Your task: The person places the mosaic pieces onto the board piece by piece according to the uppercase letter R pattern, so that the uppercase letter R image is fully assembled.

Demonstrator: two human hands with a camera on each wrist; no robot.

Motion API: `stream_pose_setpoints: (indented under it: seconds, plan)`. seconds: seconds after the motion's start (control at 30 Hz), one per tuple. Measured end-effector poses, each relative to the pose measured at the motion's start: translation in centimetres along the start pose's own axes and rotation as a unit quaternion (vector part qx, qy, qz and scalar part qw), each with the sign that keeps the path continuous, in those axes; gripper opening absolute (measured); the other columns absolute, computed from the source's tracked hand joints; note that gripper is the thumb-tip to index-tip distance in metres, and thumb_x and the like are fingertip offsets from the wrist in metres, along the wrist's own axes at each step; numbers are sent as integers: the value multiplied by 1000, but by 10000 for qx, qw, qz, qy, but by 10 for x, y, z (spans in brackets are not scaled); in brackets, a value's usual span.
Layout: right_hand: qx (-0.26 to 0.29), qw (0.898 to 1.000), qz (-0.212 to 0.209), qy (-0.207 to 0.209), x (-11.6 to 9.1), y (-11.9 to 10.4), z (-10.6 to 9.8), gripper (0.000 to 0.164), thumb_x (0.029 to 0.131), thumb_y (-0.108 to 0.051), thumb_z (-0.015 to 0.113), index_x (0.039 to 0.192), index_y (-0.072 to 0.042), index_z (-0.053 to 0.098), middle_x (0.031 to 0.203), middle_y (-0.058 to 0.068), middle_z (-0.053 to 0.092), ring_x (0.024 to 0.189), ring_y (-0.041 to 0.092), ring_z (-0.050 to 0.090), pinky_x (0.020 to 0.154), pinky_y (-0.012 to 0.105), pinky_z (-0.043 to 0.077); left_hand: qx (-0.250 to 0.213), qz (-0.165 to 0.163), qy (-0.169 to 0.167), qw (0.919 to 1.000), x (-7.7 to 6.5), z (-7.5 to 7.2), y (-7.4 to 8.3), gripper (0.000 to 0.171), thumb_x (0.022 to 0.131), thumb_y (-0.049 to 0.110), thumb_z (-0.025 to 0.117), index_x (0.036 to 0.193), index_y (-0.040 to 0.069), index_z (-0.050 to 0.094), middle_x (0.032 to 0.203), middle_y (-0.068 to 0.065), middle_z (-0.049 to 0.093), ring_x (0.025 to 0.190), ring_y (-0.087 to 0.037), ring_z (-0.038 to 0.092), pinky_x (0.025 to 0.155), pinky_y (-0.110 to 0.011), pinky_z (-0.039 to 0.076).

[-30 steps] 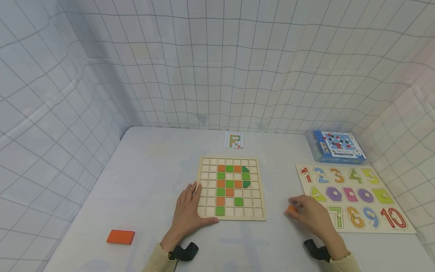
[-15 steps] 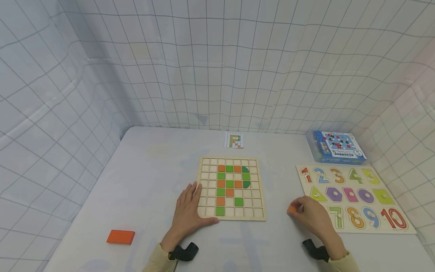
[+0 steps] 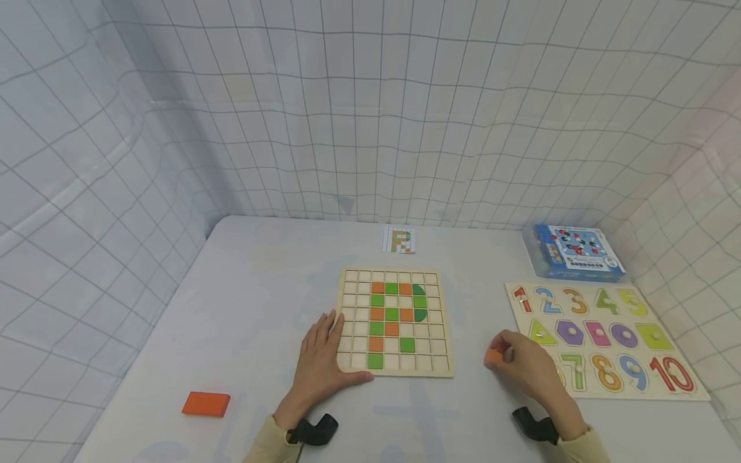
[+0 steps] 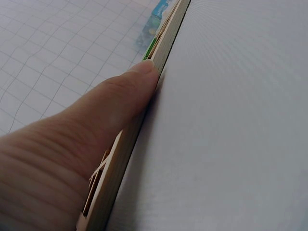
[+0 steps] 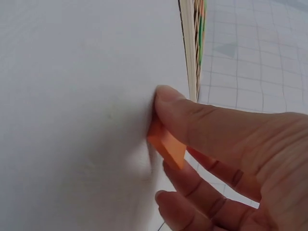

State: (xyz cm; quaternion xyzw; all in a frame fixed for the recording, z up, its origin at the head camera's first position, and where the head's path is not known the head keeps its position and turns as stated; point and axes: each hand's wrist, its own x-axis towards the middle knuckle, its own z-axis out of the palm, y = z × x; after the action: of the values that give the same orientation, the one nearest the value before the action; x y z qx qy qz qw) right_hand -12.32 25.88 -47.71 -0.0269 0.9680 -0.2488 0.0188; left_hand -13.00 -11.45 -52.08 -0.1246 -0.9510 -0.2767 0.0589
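A wooden grid board lies mid-table, with orange, light green and dark green tiles set in its cells in a letter R pattern. My left hand lies along the board's lower left corner, fingers straight; in the left wrist view its thumb rests on the board's edge. To the right of the board, my right hand pinches a small orange tile between thumb and fingers, close over the table.
A pattern card showing an R lies behind the board. At the right are a number and shape puzzle board and a blue boxed set. An orange block lies at the front left.
My right hand has closed its pinch on the orange tile and shifted slightly left with it. The left hand stays on the board.
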Motion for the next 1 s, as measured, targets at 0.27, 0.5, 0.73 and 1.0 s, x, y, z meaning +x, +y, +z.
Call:
stream_pose_setpoints:
  seconds: [0.27,0.5,0.73,1.0]
  plan:
    - [205,9996,-87,149,-2,-1,1,22,72,-16,84,85,-14,66,73,-5,55,65,14,47,56,29,39,2,30,-3,10000,-1,1,0,123,58,70,75,149,2,27,152,-18,24,139,-35,15,108,-53,16]
    - [622,9978,-178,172,-3,0,3,16,76,-19,81,82,-17,66,72,-8,57,65,12,49,55,25,39,-2,78,23,10000,-1,1,-1,122,58,69,76,148,1,27,151,-18,24,139,-35,16,108,-53,16]
    - [975,9950,-219,66,-1,-11,5,17,77,-21,81,85,-16,67,68,-7,54,58,12,45,49,24,33,1,72,0,10000,-1,-1,0,122,59,67,76,148,1,27,152,-18,23,139,-34,15,109,-52,16]
    - [1142,9915,-617,34,8,-36,14,16,76,-20,81,85,-17,69,68,-10,53,56,8,45,47,21,34,25,43,1,10000,0,0,0,122,58,68,76,149,1,27,152,-18,23,139,-34,15,109,-52,16]
